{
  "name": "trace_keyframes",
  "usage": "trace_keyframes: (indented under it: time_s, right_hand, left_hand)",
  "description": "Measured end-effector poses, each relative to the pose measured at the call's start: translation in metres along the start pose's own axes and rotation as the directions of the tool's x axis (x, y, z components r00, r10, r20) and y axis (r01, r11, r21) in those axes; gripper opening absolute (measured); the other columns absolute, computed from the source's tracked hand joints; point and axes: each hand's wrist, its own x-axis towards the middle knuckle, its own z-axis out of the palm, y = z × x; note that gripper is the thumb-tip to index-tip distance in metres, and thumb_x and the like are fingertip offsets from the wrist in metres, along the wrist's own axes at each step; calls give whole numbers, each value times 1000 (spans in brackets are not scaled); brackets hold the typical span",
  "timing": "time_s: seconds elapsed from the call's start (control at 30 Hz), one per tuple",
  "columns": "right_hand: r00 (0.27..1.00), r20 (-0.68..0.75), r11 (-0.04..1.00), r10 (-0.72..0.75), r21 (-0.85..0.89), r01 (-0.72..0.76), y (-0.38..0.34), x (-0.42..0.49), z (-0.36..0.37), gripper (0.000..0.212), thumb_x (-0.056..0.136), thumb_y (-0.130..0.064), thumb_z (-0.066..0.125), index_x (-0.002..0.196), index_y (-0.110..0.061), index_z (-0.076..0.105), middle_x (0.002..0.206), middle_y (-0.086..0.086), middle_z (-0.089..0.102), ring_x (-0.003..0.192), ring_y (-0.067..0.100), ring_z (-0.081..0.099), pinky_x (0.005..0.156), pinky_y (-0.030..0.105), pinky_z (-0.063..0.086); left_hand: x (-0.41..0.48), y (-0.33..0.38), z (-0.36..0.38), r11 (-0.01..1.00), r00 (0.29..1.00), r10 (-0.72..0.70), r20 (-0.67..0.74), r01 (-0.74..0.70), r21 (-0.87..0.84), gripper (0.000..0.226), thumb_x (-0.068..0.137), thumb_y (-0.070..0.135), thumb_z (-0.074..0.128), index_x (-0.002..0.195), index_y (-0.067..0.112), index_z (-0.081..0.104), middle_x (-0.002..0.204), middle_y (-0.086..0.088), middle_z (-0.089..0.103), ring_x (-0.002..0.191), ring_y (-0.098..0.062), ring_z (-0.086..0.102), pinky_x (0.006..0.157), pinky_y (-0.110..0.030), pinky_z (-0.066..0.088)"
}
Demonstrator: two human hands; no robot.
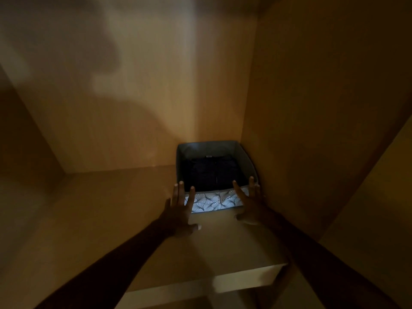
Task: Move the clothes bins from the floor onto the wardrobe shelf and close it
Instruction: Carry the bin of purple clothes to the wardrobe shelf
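Observation:
A grey fabric clothes bin (214, 202) with a white leaf-patterned front stands on the wardrobe shelf (116, 210), in the back right corner against the side wall. Dark folded clothes (214, 172) lie inside it. My left hand (180, 208) has its fingers straight against the bin's front left corner. At the front right corner, my right hand (249, 204) lies with straight fingers too. Neither hand curls round the bin.
The wardrobe's back wall (133, 97) and right side wall (312, 108) enclose the shelf. The shelf's pale front edge (245, 279) runs below my forearms. The light is dim, and shadows fall on the back wall.

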Motion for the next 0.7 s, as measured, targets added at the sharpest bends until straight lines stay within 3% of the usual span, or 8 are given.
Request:
trace_keyframes:
  time_s: [0.1,0.2,0.37,0.47,0.57,0.63,0.7]
  right_hand:
    - [1000,9,1000,-7,5,7,3,5,-2,121,76,-39,77,141,-49,-25,143,7,-50,138,40,-32,113,63,-2]
    - [1000,9,1000,-17,21,16,4,10,-1,121,67,-61,72,140,-50,-24,143,7,-50,135,37,-34,113,64,-3]
    - [1000,-25,999,-1,46,2,3,6,-2,114,78,-37,75,145,-46,-18,148,9,-43,140,40,-29,115,57,-3]
    - [997,-78,994,-23,106,32,-2,-4,4,101,83,-38,68,148,-43,-10,153,10,-36,144,38,-22,116,55,2]
    - [990,-121,962,-68,256,97,-17,-23,15,83,90,-36,57,151,-38,1,160,10,-19,148,29,-11,117,41,11]
    - [985,-131,920,-113,361,154,-32,-37,25,78,92,-30,59,151,-36,9,162,8,1,149,23,2,116,34,17]
    - [977,-130,871,-169,443,210,-49,-49,35,75,91,-29,62,151,-34,17,159,2,20,147,20,18,116,36,26]
  left_hand:
    - [4,-1,-2,1000,1000,-4,-5,4,-14,122,77,65,60,143,26,-34,143,-12,-51,133,-32,-44,115,-63,0]
    - [9,-5,-6,1000,1000,-11,-1,11,-21,120,76,68,59,145,28,-30,146,-11,-48,136,-30,-41,115,-62,1]
    - [14,-12,-11,999,1000,-10,3,10,-49,113,78,72,54,148,29,-23,151,-11,-40,140,-29,-35,115,-61,6]
    - [6,-12,-7,984,992,-20,-122,-2,-178,96,85,64,52,154,26,-4,160,-9,-20,148,-27,-18,117,-54,14]
    - [-14,-10,5,869,959,-87,-268,-59,-492,77,91,50,54,153,23,17,163,2,6,149,-18,10,118,-42,22]
    - [-33,-12,16,741,953,-161,-257,-56,-670,66,91,44,58,149,25,31,157,4,27,141,-16,32,112,-38,35]
    - [-56,-17,29,576,944,-264,-197,-10,-817,55,91,35,62,141,27,43,145,2,46,129,-16,47,97,-29,46]
